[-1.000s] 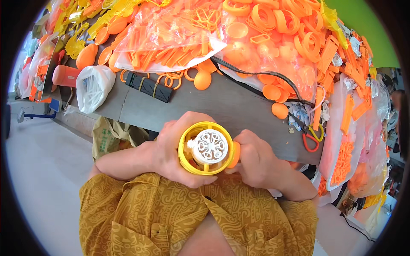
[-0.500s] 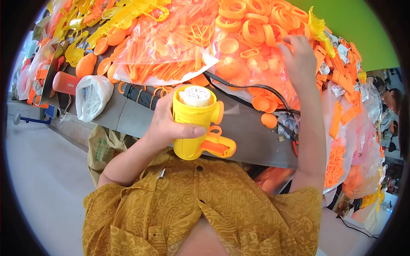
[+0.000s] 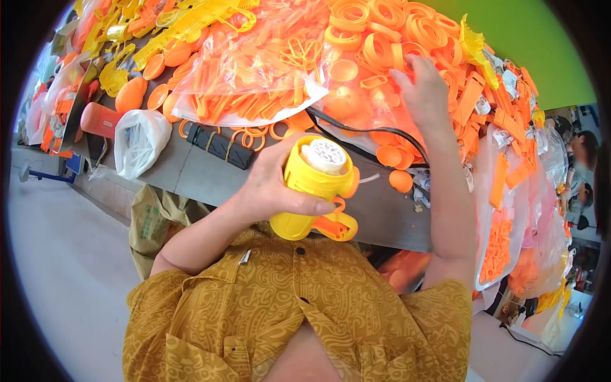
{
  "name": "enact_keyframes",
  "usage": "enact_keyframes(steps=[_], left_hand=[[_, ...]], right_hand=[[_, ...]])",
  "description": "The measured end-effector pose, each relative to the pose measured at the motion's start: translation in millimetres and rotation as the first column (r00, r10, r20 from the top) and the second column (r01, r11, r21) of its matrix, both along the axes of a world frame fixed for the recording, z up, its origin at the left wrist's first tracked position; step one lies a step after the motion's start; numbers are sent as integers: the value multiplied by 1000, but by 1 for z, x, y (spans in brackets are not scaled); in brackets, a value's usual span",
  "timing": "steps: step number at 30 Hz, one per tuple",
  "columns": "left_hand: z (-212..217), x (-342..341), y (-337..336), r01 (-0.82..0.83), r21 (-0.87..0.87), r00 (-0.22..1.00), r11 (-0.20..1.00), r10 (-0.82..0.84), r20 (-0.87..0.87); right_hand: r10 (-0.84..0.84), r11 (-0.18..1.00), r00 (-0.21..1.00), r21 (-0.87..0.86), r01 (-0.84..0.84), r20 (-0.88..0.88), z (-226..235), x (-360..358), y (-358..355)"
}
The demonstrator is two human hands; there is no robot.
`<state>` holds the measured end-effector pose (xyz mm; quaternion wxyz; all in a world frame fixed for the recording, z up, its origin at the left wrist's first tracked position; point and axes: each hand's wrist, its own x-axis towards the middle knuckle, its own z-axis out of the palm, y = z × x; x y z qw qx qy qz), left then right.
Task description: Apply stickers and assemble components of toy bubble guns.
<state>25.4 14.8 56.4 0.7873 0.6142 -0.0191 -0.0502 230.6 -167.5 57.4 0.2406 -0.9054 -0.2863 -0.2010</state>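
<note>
A: Fingers (image 3: 312,205) of the left hand (image 3: 273,188) wrapped tight round the yellow plastic toy body (image 3: 312,191), held near, above the desk (image 3: 191,172) edge.
B: Looks light, stiff, smooth; the barrel's the place to grip it.
A: Right hand (image 3: 423,95) reaches far, fingers spread loose on orange rings (image 3: 382,38).
B: Crowded desk, pale floor (image 3: 57,254) left.

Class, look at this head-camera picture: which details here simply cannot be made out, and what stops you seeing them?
- Head view: right hand fingertips are buried among orange rings; what they grip is unclear.
- Left hand covers the near side of the yellow toy body.
- Clear bag glare blurs the pieces inside.
- The table is cut off by the fisheye rim.
</note>
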Motion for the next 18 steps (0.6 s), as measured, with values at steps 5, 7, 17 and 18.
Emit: enact_keyframes(steps=[5, 7, 17, 18], left_hand=[[4, -5, 6, -30, 44, 999, 999, 29, 27], [1, -6, 11, -42, 66, 999, 997, 40, 32], [5, 7, -12, 105, 38, 994, 994, -103, -31], [7, 8, -13, 127, 116, 991, 985, -131, 27]], right_hand=[[-9, 1000, 957, -15, 5, -291, 18, -4, -6], [335, 891, 820, 439, -116, -465, 36, -16, -21], [822, 564, -2, 815, -133, -569, 57, -58, 0], [725, 673, 84, 678, -295, -683, 57, -67, 10]])
